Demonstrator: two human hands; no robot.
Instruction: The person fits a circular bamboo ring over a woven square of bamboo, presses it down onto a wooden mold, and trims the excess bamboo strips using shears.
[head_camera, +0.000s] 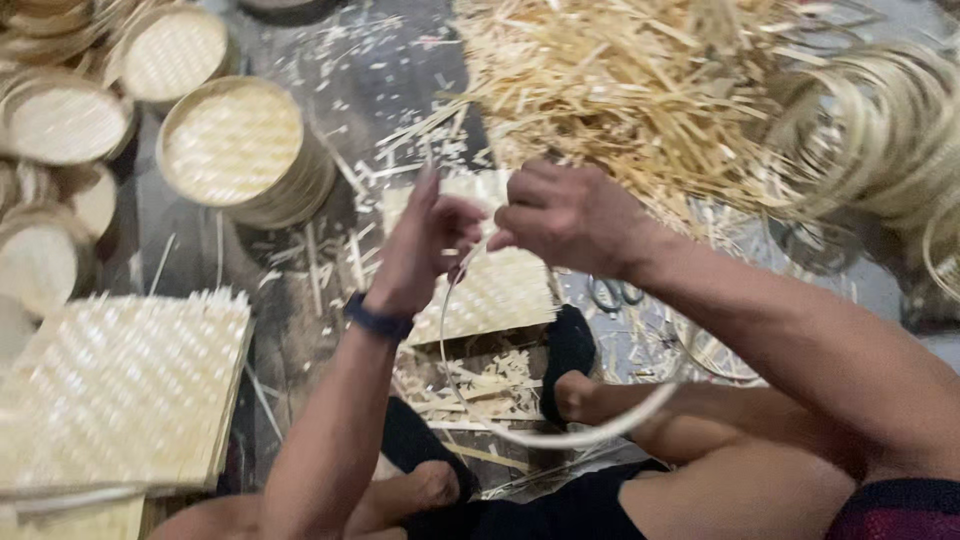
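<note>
My left hand (425, 243) and my right hand (570, 215) meet in the middle of the view, both pinching the top of a thin pale bamboo hoop (560, 437). The hoop curves down from my fingers over my legs and feet. Behind my hands lies a square woven bamboo mat (500, 290) on the floor. A dark band sits on my left wrist.
A stack of square woven mats (120, 385) lies at lower left. Round woven lids (235, 145) stand stacked at upper left. A heap of bamboo slivers (640, 85) fills the top, bamboo rings (880, 130) at the right. Scissors (610, 293) lie on the floor.
</note>
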